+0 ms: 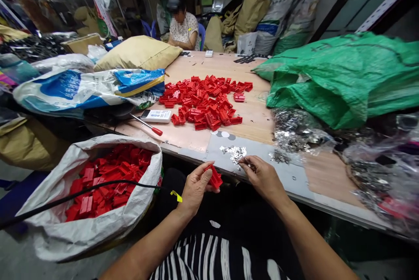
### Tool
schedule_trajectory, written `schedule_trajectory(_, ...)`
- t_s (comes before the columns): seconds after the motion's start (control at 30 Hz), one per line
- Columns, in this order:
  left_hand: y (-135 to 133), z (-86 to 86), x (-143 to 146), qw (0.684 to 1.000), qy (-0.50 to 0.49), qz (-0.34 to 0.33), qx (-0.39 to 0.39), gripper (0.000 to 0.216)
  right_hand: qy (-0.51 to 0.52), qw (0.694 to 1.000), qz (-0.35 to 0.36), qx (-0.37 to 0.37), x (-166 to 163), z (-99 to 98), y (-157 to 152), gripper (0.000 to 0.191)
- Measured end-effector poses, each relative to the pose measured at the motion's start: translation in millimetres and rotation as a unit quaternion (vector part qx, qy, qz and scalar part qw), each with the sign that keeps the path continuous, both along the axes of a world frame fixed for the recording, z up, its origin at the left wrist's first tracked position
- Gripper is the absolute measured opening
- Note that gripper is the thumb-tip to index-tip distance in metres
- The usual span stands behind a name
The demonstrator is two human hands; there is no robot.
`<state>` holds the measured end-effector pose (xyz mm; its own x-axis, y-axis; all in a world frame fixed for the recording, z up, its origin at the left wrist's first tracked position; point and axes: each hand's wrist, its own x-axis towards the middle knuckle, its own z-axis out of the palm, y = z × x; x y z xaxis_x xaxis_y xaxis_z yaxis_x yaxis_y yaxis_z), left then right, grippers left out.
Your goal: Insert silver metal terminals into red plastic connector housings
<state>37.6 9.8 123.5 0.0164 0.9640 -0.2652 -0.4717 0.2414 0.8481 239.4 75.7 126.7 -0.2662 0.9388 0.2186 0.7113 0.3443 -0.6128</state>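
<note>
My left hand (196, 186) is closed around a red plastic part (214, 178), a small open box shape, just off the table's front edge. To its right, my right hand (262, 177) pinches with thumb and fingertips at the edge of a scatter of small silvery metal pieces (234, 153). Something thin and dark shows at those fingertips, too small to name. The metal pieces lie on a grey sheet (258, 147) along the front of the table. Behind them spreads a big heap of similar red plastic parts (206, 101).
A white sack (42, 236) full of red parts stands at the left, a black cable (108, 182) crossing it. A red-handled screwdriver (149, 126) lies near the table edge. Plastic bags of metal pieces (291, 129) and a green sack (343, 75) are right. A person (186, 27) sits opposite.
</note>
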Motion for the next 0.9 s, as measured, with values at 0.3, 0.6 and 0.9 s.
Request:
schedule_trajectory(0.3,-5,-6.4,0,0.999,-0.022,-0.012,-0.037,0.056,-0.058,0.985,-0.161,0.034,59,-13.2,15,0.022)
schedule_trajectory(0.6,-8,-9.2,9,0.997,-0.018,-0.034,-0.066,0.064,-0.227,0.939,-0.257,-0.018,109,-2.8,13,0.037)
schedule_trajectory(0.9,-13,1.0,14,0.997,0.012,-0.006,-0.082,0.069,-0.215,0.952,-0.220,-0.012,111,-9.4,20,0.042)
